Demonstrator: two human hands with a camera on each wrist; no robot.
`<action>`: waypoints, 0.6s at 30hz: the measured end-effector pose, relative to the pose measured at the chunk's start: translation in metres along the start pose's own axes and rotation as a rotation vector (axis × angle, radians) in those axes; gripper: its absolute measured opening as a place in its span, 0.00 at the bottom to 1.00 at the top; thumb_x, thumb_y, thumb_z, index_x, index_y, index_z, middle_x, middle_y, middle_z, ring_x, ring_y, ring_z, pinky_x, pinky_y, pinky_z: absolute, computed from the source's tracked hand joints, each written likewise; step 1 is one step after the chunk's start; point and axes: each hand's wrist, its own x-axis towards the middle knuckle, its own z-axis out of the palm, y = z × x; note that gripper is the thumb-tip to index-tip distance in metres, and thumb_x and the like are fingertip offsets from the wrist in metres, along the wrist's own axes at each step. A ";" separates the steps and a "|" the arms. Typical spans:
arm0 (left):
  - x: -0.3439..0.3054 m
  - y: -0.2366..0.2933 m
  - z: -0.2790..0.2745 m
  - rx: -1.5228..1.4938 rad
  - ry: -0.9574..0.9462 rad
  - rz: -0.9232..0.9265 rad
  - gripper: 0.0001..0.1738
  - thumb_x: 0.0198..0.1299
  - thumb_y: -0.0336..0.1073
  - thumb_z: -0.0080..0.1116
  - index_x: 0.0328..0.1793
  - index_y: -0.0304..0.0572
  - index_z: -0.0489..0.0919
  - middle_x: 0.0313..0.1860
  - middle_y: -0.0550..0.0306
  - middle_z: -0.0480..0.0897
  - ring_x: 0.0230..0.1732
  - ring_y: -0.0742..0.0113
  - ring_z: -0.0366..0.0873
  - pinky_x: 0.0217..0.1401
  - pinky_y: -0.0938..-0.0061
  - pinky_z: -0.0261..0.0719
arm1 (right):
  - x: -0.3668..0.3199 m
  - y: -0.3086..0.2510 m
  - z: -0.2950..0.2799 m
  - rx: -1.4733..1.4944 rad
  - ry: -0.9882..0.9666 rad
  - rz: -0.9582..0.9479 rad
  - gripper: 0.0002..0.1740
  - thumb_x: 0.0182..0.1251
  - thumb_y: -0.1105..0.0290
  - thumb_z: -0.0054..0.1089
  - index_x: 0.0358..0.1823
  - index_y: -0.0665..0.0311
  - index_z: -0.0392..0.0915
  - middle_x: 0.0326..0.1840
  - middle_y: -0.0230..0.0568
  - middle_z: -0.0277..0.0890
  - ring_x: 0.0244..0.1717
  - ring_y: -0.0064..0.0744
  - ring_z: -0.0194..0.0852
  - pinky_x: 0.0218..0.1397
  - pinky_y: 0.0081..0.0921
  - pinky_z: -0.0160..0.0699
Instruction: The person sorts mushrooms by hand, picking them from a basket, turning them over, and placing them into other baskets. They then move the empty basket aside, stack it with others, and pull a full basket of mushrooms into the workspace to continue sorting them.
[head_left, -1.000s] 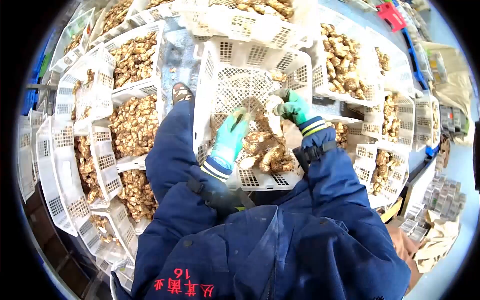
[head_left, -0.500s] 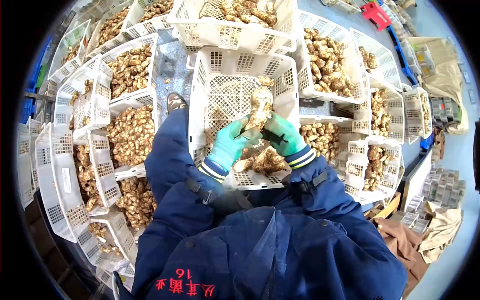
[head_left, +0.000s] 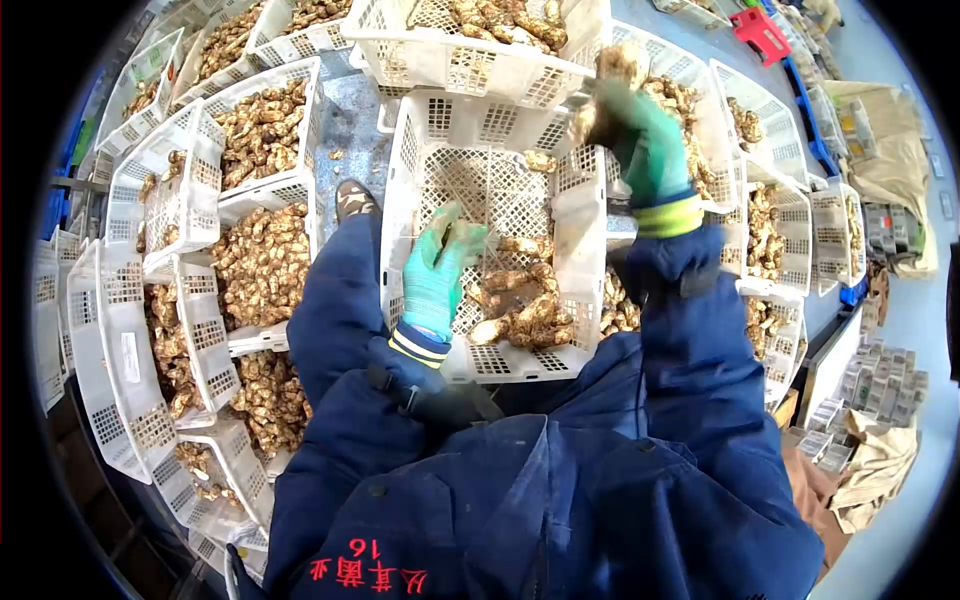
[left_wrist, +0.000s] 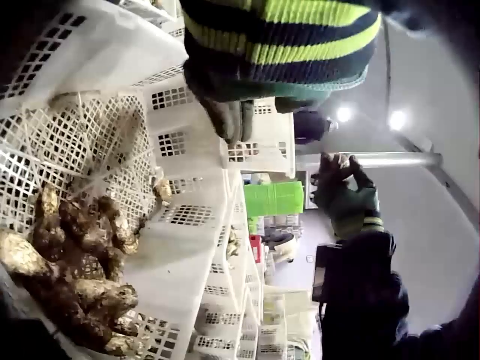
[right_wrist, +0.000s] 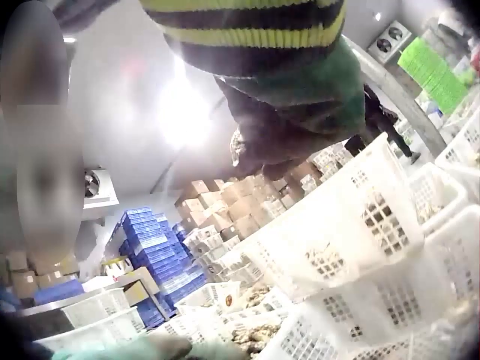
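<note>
1. The mushroom (head_left: 622, 62) is aloft, by the far right corner of the central crate (head_left: 578, 225); hold it lightly to spare its surface.
2. The blurred grip of the right hand (head_left: 642, 140) looks curled round it; the left hand (head_left: 438, 270), fingers loose, holds nothing.
3. Pass clear of the far crate (head_left: 410, 60), just beside.

Left hand (head_left: 435, 270) over central crate (head_left: 580, 238); mushroom cluster (head_left: 530, 322) in crate, right of that hand, lone mushroom (head_left: 541, 162) ahead and right. Loaded crate (head_left: 415, 65) straight ahead. Shoe (head_left: 356, 199) left of hand, packed crates (head_left: 265, 195) farther left. Right hand (head_left: 642, 150), held mushroom (head_left: 622, 64) in fingers, right of central crate, filled crate (head_left: 722, 130) behind it.
</note>
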 end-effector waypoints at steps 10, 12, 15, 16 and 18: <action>0.001 0.009 -0.001 -0.015 0.034 -0.138 0.23 0.70 0.42 0.48 0.66 0.37 0.67 0.46 0.46 0.82 0.44 0.60 0.81 0.48 0.71 0.78 | 0.050 0.002 0.011 -0.042 0.089 -0.078 0.21 0.70 0.59 0.49 0.55 0.68 0.68 0.56 0.53 0.73 0.56 0.49 0.74 0.59 0.39 0.75; 0.002 0.001 -0.001 -0.104 0.013 -0.113 0.22 0.70 0.41 0.48 0.65 0.37 0.68 0.47 0.47 0.82 0.45 0.61 0.81 0.49 0.72 0.77 | 0.053 0.087 -0.031 -1.468 -0.099 -0.473 0.17 0.66 0.59 0.52 0.51 0.61 0.71 0.53 0.45 0.76 0.53 0.42 0.76 0.57 0.34 0.76; 0.002 0.004 0.000 -0.071 -0.005 -0.149 0.20 0.69 0.39 0.48 0.63 0.37 0.70 0.48 0.47 0.82 0.46 0.62 0.80 0.50 0.72 0.76 | 0.041 0.166 -0.012 -1.537 -0.097 0.182 0.24 0.60 0.59 0.56 0.56 0.59 0.71 0.54 0.46 0.74 0.56 0.46 0.73 0.60 0.44 0.71; 0.002 -0.004 0.000 -0.078 -0.001 -0.160 0.19 0.69 0.38 0.48 0.62 0.37 0.71 0.48 0.47 0.81 0.46 0.62 0.80 0.50 0.72 0.76 | 0.048 0.207 -0.025 -1.567 -0.048 0.133 0.26 0.59 0.58 0.57 0.58 0.59 0.70 0.57 0.47 0.72 0.59 0.48 0.70 0.63 0.45 0.68; 0.007 -0.005 -0.002 -0.239 -0.007 -0.285 0.19 0.69 0.38 0.48 0.62 0.37 0.71 0.46 0.48 0.82 0.46 0.63 0.80 0.49 0.74 0.76 | 0.062 0.222 -0.025 -1.650 -0.097 0.301 0.33 0.57 0.56 0.60 0.63 0.58 0.65 0.63 0.47 0.68 0.64 0.47 0.66 0.63 0.45 0.68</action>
